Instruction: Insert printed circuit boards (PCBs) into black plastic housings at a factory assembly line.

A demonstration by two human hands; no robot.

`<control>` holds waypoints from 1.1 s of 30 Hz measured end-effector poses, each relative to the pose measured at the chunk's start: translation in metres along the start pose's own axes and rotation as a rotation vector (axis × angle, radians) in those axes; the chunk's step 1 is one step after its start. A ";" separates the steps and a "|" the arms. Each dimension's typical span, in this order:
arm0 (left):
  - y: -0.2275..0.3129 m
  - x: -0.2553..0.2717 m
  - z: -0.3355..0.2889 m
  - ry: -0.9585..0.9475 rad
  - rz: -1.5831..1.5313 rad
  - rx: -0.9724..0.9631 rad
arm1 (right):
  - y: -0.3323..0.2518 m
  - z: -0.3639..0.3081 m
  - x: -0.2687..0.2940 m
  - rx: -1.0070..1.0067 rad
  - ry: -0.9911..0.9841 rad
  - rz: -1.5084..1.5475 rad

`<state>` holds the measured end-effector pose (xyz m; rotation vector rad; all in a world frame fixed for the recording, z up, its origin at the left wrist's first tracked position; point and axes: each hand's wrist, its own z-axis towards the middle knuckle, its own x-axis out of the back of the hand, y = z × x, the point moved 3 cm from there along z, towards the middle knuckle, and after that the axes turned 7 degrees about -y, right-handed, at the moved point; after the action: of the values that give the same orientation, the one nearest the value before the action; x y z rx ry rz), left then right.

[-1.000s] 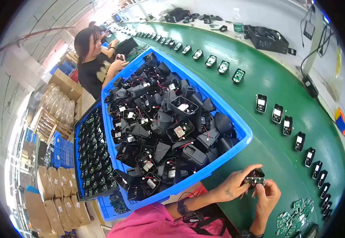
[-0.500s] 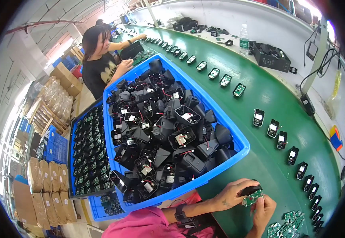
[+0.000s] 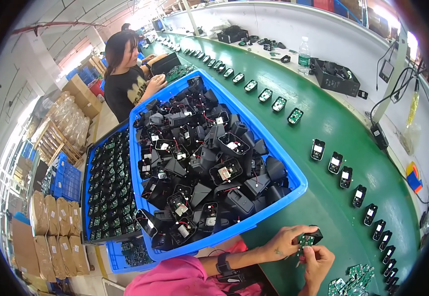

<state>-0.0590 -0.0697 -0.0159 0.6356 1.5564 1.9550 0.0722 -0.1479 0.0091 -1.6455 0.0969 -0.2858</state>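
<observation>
Near the front edge of the green bench, my left hand (image 3: pixel 284 242) is closed around a small black plastic housing (image 3: pixel 316 235). A green circuit board (image 3: pixel 306 240) lies against the housing's near side, and my right hand (image 3: pixel 319 263) pinches its lower end between thumb and fingers. Whether wires join the two parts is too small to tell. Loose circuit boards (image 3: pixel 355 277) lie in a heap just right of my right hand. Left of both hands stands a blue crate (image 3: pixel 301 186) heaped with black housings, some showing red wires and white parts.
Housings with boards (image 3: pixel 317 149) run in a curved row along the green bench (image 3: pixel 278 148). A water bottle (image 3: pixel 304 55) and a black bin (image 3: pixel 335 76) stand on the back ledge. Beyond the crate, a co-worker (image 3: pixel 128 74) stands; a tray of boards (image 3: pixel 108 182) sits left.
The black housing has turned in my left hand, and the board now sits closer against it. My right hand has shifted slightly left. The co-worker's outstretched arm has drawn back from the row.
</observation>
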 end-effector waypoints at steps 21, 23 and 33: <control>0.006 0.015 0.001 -0.092 -0.161 0.252 | -0.017 0.018 -0.008 0.157 0.141 -0.541; 0.010 0.015 0.001 -0.071 -0.237 0.265 | -0.015 0.018 -0.010 0.148 0.128 -0.587; -0.001 0.010 0.006 -0.007 -0.287 0.330 | -0.002 0.027 -0.016 0.191 0.116 -0.341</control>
<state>-0.0619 -0.0583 -0.0149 0.5127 1.8705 1.4996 0.0632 -0.1174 0.0072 -1.4506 -0.1218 -0.6319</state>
